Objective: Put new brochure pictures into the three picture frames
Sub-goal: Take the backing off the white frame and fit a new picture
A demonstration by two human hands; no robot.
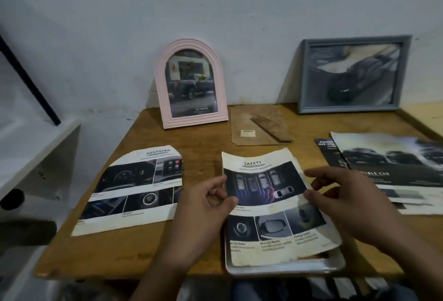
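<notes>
A brochure page headed SAFETY (266, 205) lies on a white picture frame (287, 268) that is flat at the table's front edge. My left hand (206, 202) pinches the page's left edge between its thumb and curled fingers. My right hand (347, 195) hovers at the right edge, fingers loosely spread, thumb touching the paper. A pink arched frame (191, 82) and a grey rectangular frame (352, 73) lean on the wall, each holding a car picture. A cut page headed ADVANCED (134, 190) lies to the left.
A brown frame backing board (259, 124) with its stand lies behind the SAFETY page. More brochure sheets (393, 169) are stacked at the right. The wooden table (203, 138) ends at the left beside a white shelf (36, 157).
</notes>
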